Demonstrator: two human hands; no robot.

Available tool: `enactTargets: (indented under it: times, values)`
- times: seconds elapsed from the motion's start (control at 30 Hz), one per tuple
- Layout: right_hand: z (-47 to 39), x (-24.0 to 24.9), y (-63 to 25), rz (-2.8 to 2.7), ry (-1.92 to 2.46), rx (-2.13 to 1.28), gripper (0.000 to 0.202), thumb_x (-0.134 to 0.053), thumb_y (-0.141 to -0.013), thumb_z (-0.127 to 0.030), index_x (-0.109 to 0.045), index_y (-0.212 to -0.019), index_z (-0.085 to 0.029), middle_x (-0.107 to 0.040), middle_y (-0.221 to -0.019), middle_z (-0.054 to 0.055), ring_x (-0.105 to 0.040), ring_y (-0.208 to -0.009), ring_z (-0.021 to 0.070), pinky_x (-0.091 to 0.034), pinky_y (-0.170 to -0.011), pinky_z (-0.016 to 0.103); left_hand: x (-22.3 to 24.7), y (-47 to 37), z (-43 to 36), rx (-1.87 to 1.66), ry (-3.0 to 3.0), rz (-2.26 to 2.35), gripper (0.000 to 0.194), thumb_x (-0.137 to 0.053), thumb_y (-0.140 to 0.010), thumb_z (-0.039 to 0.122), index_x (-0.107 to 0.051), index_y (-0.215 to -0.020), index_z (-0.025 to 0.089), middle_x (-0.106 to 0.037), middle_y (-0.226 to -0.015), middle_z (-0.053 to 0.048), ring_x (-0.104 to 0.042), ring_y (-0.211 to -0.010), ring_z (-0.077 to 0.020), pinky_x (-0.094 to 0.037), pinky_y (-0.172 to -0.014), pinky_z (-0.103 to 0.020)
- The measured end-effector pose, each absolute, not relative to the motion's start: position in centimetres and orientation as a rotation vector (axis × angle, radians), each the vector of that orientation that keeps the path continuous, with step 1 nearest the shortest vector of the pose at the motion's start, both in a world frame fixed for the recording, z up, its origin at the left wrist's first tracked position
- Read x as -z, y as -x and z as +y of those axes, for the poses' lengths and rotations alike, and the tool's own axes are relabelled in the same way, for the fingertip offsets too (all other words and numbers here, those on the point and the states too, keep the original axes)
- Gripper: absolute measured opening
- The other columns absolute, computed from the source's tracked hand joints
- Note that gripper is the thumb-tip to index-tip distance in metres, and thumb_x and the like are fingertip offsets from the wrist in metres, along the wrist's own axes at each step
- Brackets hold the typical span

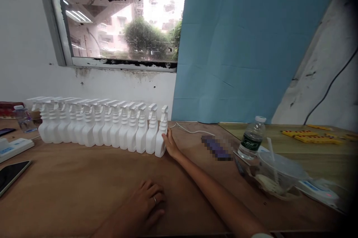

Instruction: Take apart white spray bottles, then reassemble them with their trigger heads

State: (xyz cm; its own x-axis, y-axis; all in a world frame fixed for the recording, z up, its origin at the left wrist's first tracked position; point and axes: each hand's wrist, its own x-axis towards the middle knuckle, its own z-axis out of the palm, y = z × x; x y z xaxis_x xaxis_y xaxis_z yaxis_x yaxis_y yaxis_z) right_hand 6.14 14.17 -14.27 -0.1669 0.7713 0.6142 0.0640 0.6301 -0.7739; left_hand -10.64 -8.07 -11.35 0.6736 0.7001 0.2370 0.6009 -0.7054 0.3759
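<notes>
A long row of white spray bottles [116, 133] stands upright on the brown tabletop [84, 178], their trigger heads lined up. At the right end of the row, my right hand [171, 145] grips the last spray bottle [160, 145] from its right side. The thumb rests on the front of this bottle, and the other fingers are partly hidden behind it. My left hand [149, 199], with a ring on one finger, lies on the tabletop in front of the row. Its fingers are loosely bent, the thumb is apart, and nothing is held.
A water bottle [253, 137] and a lidded plastic bowl [279, 171] stand to the right, near a pixelated dark object [216, 148]. A phone [12, 174], a power strip [16, 148] and another clear bottle [25, 119] are at the left. The wall [125, 87] rises behind the row.
</notes>
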Motion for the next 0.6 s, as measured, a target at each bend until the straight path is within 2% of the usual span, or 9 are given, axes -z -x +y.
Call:
enactTargets:
  times: [0.2, 0.37, 0.43, 0.5, 0.6]
  values:
    - [14.4, 13.5, -6.2, -1.663, 0.665, -0.743, 0.067, -0.039, -0.092, -0.058, -0.027, -0.148, -0.023, -0.034, -0.152, 0.005, -0.020, -0.144, 0.0201, -0.013, -0.118, 0.037, 11.6, 10.7, -7.9, -0.543, -2.630, 1.021, 0.018, -0.054, -0.090, 0.021, -0.058, -0.107, 0.024, -0.060, -0.114, -0.002, -0.052, -0.102, -0.0212, -0.039, -0.094, -0.037]
    - [14.7, 14.0, -6.5, -1.604, 0.681, -0.859, 0.070, -0.042, -0.087, -0.066, -0.037, -0.145, -0.027, -0.036, -0.152, 0.003, -0.022, -0.144, 0.0208, -0.014, -0.119, 0.038, 11.6, 10.8, -8.0, -0.558, -2.630, 1.006, 0.019, -0.053, -0.091, 0.021, -0.058, -0.109, 0.025, -0.060, -0.113, -0.002, -0.052, -0.103, -0.0208, -0.039, -0.096, -0.037]
    - [15.1, 14.7, -6.9, -1.545, 0.721, -0.923, 0.072, -0.042, -0.085, -0.069, -0.038, -0.145, -0.029, -0.039, -0.150, 0.003, -0.027, -0.142, 0.0224, -0.020, -0.117, 0.042, 11.4, 10.8, -8.2, -0.565, -2.629, 0.999, 0.019, -0.053, -0.091, 0.022, -0.058, -0.109, 0.025, -0.061, -0.113, -0.001, -0.052, -0.104, -0.0206, -0.040, -0.095, -0.037]
    - [15.6, 15.4, -7.7, -1.465, 0.779, -0.991, 0.073, -0.042, -0.084, -0.071, -0.036, -0.145, -0.031, -0.042, -0.148, 0.005, -0.038, -0.136, 0.0254, -0.030, -0.112, 0.047, 11.5, 10.8, -8.2, -0.570, -2.636, 1.007, 0.018, -0.054, -0.091, 0.022, -0.058, -0.108, 0.024, -0.061, -0.114, -0.001, -0.052, -0.103, -0.0205, -0.042, -0.094, -0.036]
    - [16.2, 16.1, -9.6, -1.338, 0.857, -1.073, 0.071, -0.048, -0.082, -0.068, -0.037, -0.142, -0.033, -0.049, -0.140, 0.008, -0.059, -0.114, 0.0261, -0.045, -0.098, 0.047, 11.8, 10.6, -7.8, -0.586, -2.673, 1.016, 0.018, -0.056, -0.090, 0.021, -0.059, -0.107, 0.024, -0.062, -0.112, -0.002, -0.054, -0.102, -0.0208, -0.044, -0.092, -0.036]
